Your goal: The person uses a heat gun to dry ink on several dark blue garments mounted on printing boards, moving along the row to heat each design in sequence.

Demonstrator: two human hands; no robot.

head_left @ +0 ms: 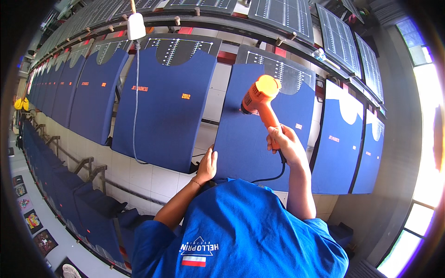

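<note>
The left hand (207, 164) lies fingers-straight along the navy fabric shirt panel's (255, 150) left edge, while the right hand (288, 144) grips the orange plastic heat gun (261, 98), handle slanting up-left, muzzle over partly hidden orange lettering (256, 113)

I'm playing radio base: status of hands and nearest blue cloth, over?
Right hand gripping orange heat gun. Left hand at left edge of blue cloth. Cloth flat on board; gun hides some print.

Orange heat gun (263, 98), navy fabric panels (250, 143) printed orange, white-marked black boards (281, 18), bright-blue shirt (255, 227)
</note>
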